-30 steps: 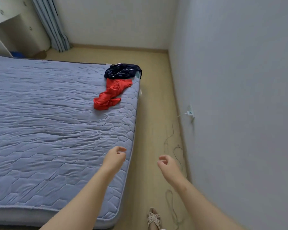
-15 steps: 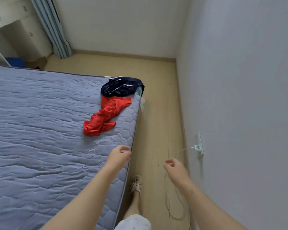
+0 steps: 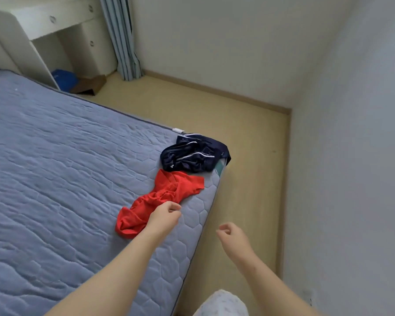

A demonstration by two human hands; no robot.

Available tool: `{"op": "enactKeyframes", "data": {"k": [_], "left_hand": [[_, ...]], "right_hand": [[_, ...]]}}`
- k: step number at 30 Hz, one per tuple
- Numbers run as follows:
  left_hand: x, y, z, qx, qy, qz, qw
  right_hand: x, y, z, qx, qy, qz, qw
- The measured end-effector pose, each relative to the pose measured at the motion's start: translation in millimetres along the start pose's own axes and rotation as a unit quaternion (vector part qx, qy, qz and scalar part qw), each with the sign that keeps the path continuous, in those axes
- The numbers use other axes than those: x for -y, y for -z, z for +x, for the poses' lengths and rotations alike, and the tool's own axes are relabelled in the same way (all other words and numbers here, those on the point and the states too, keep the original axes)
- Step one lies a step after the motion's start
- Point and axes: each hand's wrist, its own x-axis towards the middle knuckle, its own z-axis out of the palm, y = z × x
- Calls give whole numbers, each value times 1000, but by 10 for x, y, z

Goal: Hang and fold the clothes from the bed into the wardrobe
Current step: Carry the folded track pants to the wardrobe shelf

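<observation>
— Through the head camera, where did the clothes lie?

— Two pieces sat near the far right corner of the grey-blue quilted bed (image 3: 55, 179). A crumpled red cloth garment (image 3: 167, 192) stretched along the right edge. A bunched dark navy garment with thin white stripes (image 3: 192, 156) lay right against its far end, on the very corner.

— And the hands?

— The left hand (image 3: 163, 218) was above the bed at the red garment's near end, covering part of it in view. Its fingers were loosely curled and gripped nothing; whether it touched the cloth, I could not tell. The right hand (image 3: 232, 234) was off the bed, over the pale wooden floor (image 3: 237, 133), apart from both garments, fingers likewise loosely curled round nothing.

— Anything beyond?

— A white drawer unit (image 3: 55, 26) and a grey-blue curtain (image 3: 121, 37) stood past the bed.
</observation>
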Motion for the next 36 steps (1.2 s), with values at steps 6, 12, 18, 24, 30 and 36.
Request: {"op": "enactKeyframes", "data": {"k": [6,12,18,24,30,36], "left_hand": [[-385,-153,1035,-63,35,-11,997],[-741,-389,2113,-126,133,-36,982],[-846,-712,3054,-122,205,-56,970],[-526,-1040,3806,-97,266,-43,958],[-133,-1405,4319,-63,319,-45,945],[-12,-1455,4480,-63,361,-157,917]], "right_hand": [[429,119,1318,78,23,-40,996],[894,298,2696,182,21,-104,978],[1146,392,3897,231,17,-192,954],[878,208,4948,243,-53,-189,950],[512,-64,5599,183,-186,1,965],[477,-278,6010,97,-103,7,990]]}}
